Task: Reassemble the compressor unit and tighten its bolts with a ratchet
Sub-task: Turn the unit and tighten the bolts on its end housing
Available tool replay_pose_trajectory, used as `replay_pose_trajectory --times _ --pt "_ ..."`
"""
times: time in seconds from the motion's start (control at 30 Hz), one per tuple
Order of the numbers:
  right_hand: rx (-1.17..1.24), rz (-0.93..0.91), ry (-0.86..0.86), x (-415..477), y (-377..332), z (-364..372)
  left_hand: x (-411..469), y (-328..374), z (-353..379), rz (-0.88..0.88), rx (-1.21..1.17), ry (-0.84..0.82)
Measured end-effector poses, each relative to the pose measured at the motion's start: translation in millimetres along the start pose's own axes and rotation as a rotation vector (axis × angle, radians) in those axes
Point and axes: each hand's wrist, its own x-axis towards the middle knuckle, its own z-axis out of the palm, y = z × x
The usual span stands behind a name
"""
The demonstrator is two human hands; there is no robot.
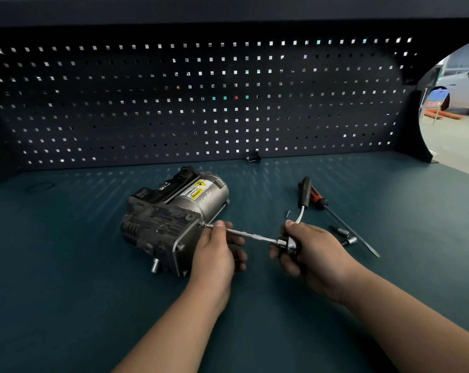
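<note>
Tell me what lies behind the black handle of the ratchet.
A screwdriver with a red and black handle lies on the bench behind it, its shaft running to the near right. The ratchet handle hides part of the screwdriver's handle.

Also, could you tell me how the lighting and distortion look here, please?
Head view: the wide-angle lens bows the dark perforated pegboard; daylight through its holes dapples the teal benchtop; the grey metal compressor unit is dim but sharp; the workshop beyond looks overexposed.
</note>
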Motion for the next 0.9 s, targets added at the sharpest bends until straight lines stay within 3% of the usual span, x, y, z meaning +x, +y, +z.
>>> replay_pose_trajectory --times 0.17,0.33,0.43,0.63,0.8,0.9 --pt "0.049 0.207 -0.050 -4 -7 -3 -3 1 2 -0.014 -0.029 -0.007" --pt "0.001 0.395 -0.095 -8 -11 -2 -22 -2 9 -0.133 -0.053 -0.252" --pt "-0.132 0.293 -0.054 -11 -11 -5 -25 -3 12 -0.106 -0.028 -0.220" --pt "-0.700 -0.277 0.118 -19 0 -13 -21 -5 16 -0.128 -0.017 -0.124" --pt "-0.679 -0.287 0.116 -20 3 -11 -19 -3 15 -0.176 -0.030 -0.126" --pt "-0.332 -0.147 0.066 -22 -3 0 -20 0 12 -0.149 -0.035 -0.184"
